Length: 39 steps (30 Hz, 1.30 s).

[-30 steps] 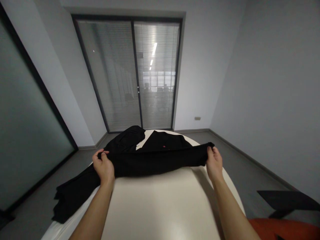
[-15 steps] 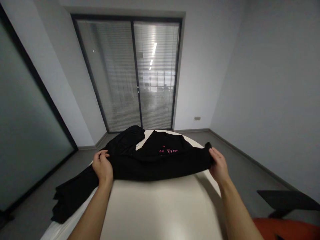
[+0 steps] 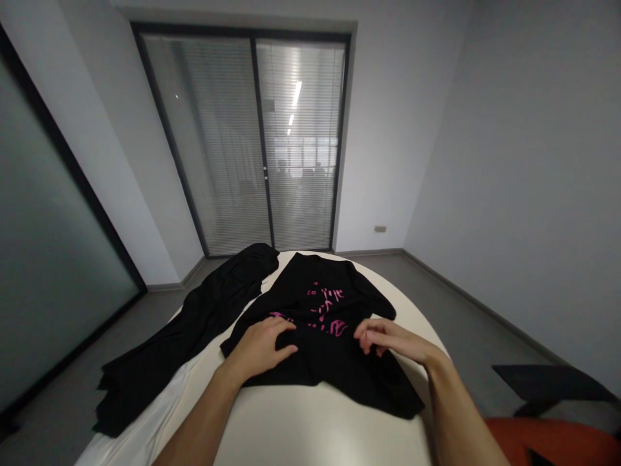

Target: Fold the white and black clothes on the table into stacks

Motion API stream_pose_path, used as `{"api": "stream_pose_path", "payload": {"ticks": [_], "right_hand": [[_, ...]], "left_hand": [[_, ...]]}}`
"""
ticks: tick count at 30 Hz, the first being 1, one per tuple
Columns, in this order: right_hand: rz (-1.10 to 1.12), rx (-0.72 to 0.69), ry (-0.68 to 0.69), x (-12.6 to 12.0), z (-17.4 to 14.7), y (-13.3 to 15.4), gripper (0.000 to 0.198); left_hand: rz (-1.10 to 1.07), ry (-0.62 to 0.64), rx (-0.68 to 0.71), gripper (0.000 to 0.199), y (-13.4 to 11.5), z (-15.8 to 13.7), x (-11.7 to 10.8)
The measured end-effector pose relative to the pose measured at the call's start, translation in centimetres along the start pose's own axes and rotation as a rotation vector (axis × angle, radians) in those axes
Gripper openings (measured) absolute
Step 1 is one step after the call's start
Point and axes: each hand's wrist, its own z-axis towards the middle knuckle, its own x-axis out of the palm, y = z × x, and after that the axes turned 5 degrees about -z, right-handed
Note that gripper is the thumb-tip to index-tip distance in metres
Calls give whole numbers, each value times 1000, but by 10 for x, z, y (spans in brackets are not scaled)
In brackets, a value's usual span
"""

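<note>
A black T-shirt (image 3: 310, 362) with pink lettering lies spread on the white table (image 3: 281, 427), its near edge uneven and some creases across it. Over its left part is my left hand (image 3: 264, 343), fingers apart and thumb stretched out, touching or just above the cloth. My right hand (image 3: 385, 338) is at the shirt's right side with loosely curled, parted fingers, and nothing shows in them. Whether the right fingertips touch the fabric, I cannot tell.
Another black garment (image 3: 194, 330) lies along the table's left side and hangs over its edge. Beneath it is white cloth (image 3: 145, 427). An orange chair (image 3: 553, 440) with a black armrest (image 3: 553, 382) stands at right. Beyond the table is a glass door (image 3: 301, 155) with blinds.
Both hands have let go of the black T-shirt's lifted near part, which now lies down on the table with more lettering showing. The hands have moved inward towards each other.
</note>
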Motion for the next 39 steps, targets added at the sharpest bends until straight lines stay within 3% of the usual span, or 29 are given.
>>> {"api": "stream_pose_path", "payload": {"ticks": [2, 9, 12, 15, 17, 23, 27, 35, 37, 39], "right_hand": [[-34, 4, 16, 5, 4, -2, 48], [-354, 27, -32, 27, 21, -17, 38], [-476, 20, -82, 37, 27, -16, 25], [-529, -39, -145, 44, 31, -13, 9], [-552, -93, -194, 45, 31, -12, 9], [-597, -71, -257, 46, 30, -6, 7], [-610, -44, -289, 44, 27, -3, 2], [-479, -62, -254, 37, 17, 3, 16], [-440, -33, -162, 37, 10, 8, 14], [-355, 46, 38, 39, 3, 17, 16]], "left_hand": [[8, 38, -20, 41, 2, -2, 4], [47, 147, -28, 12, 8, -1, 3], [11, 110, 8, 9, 3, 0, 3], [-40, -7, 36, 12, 2, 1, 4], [-25, -46, 9, 12, 3, 2, 7], [82, -14, -57, 12, 4, 3, 13], [-38, 6, -68, 11, -3, 2, 6], [-252, 260, -118, 8, -25, -6, -16], [-300, 340, -149, 6, -30, -9, -17], [-341, 458, -227, 6, -33, -12, -17]]}}
